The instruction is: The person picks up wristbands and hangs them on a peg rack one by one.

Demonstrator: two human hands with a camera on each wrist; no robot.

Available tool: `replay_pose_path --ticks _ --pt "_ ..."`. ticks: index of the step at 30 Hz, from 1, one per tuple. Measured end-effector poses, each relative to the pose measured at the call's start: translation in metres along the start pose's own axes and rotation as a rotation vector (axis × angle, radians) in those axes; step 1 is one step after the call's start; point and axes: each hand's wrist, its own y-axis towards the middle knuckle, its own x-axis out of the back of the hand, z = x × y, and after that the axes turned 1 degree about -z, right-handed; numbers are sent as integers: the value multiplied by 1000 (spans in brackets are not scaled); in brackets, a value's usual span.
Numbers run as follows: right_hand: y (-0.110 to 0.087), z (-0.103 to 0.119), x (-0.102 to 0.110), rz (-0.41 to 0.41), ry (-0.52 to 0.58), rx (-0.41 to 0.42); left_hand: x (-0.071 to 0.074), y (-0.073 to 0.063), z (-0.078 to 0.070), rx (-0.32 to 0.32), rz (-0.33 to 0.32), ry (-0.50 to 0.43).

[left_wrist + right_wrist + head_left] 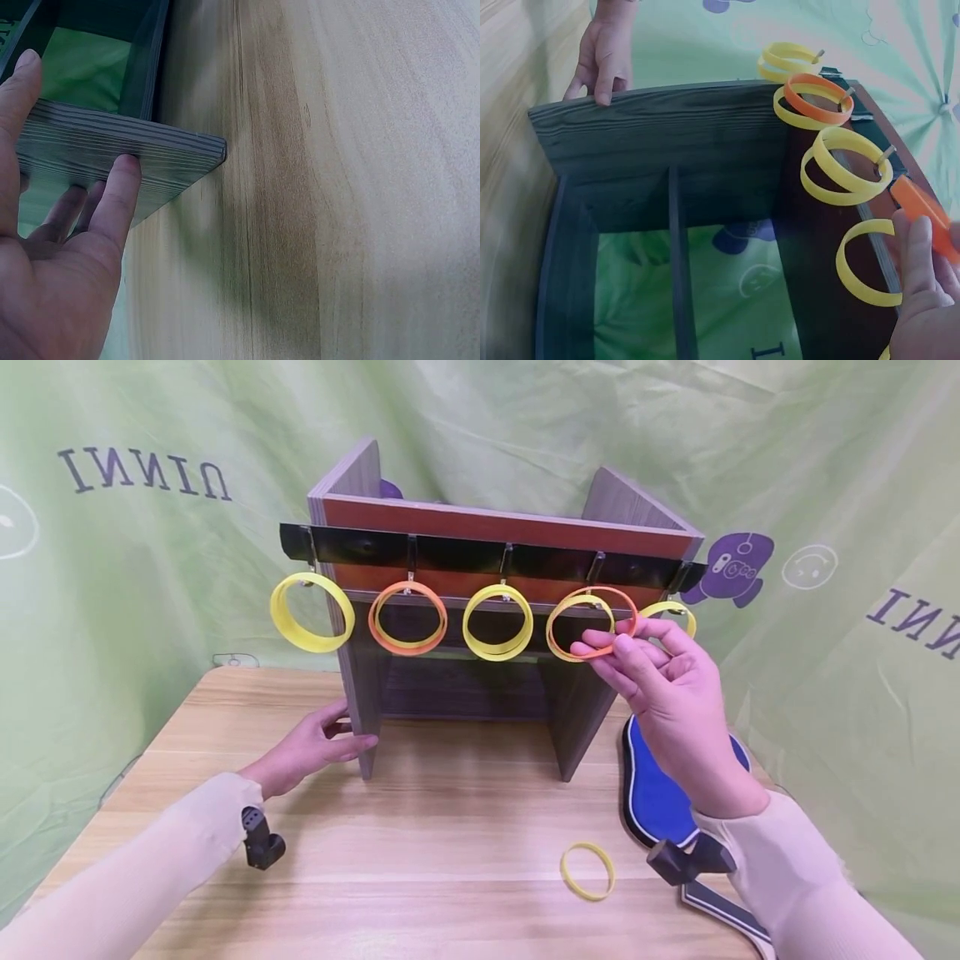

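Observation:
A grey wooden shelf [362, 714] stands on the table, with a black hook strip [461, 553] across its upper front. My left hand [311, 747] grips the shelf's left side panel, thumb and fingers on opposite faces. Beside the fourth hook, my right hand [667, 693] pinches an orange ring [922, 214] between thumb and fingers. That ring overlaps a yellow ring [845, 259] hanging there; whether it is on the hook I cannot tell. An orange ring [408, 652] with yellow behind it hangs from the second hook. Yellow rings hang from the first, third and fifth hooks.
A loose yellow ring [592, 896] lies on the table [450, 860] in front of the shelf. To the right, a blue paddle [656, 785] lies partly under my right arm, near a dark handle [723, 907]. Green printed cloth [480, 427] hangs behind.

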Motion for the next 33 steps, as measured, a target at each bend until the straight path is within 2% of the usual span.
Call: replay_pose_path --ticks 9,19,24,29,33 --pt "4 -7 1 -10 -40 -95 1 2 3 7 -4 11" --pt "0 -13 7 32 -59 -152 1 0 -1 10 0 32" --pt "-3 -15 9 55 -120 -184 2 0 -2 3 0 29" --pt "-11 -21 15 117 -230 -203 1 0 -2 4 -1 16" --pt "-19 -29 24 233 -306 -222 1 1 0 7 -3 8"
